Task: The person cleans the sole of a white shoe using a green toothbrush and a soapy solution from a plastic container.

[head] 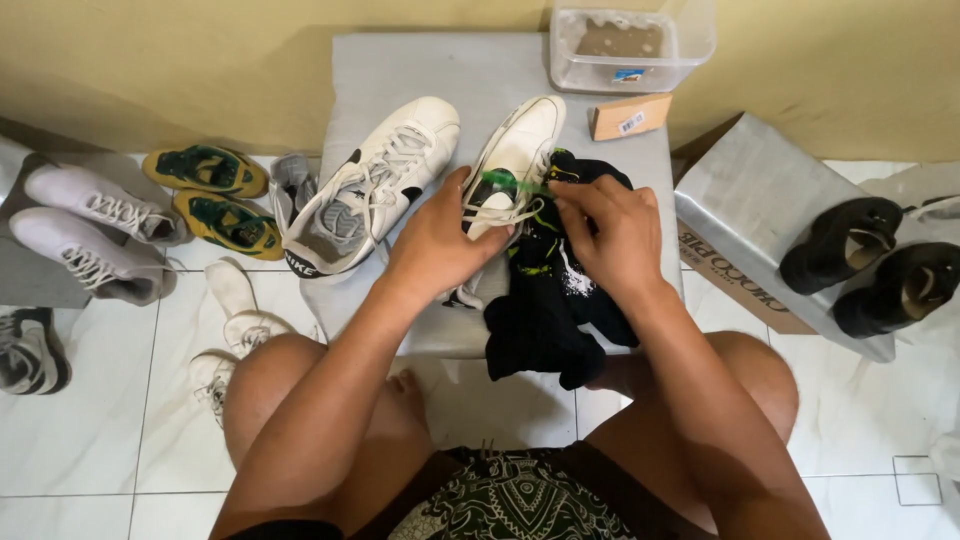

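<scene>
My left hand (pixel 440 238) grips a white sneaker (pixel 525 140) that lies on a grey covered stool (pixel 470 70). My right hand (pixel 612 232) pinches a thin green brush (pixel 512 181) over the sneaker's laces and presses on a black cloth (pixel 550 310) that hangs off the stool's front edge. A second white sneaker with black trim (pixel 375 185) lies to the left on the same stool.
A clear plastic tub (pixel 630 45) and a small wooden block (pixel 630 116) stand at the stool's back. Green-and-yellow shoes (pixel 215 195) and white sneakers (pixel 95 235) lie on the tiled floor at left. Black shoes (pixel 880 260) rest on a foil-covered box (pixel 760 190) at right.
</scene>
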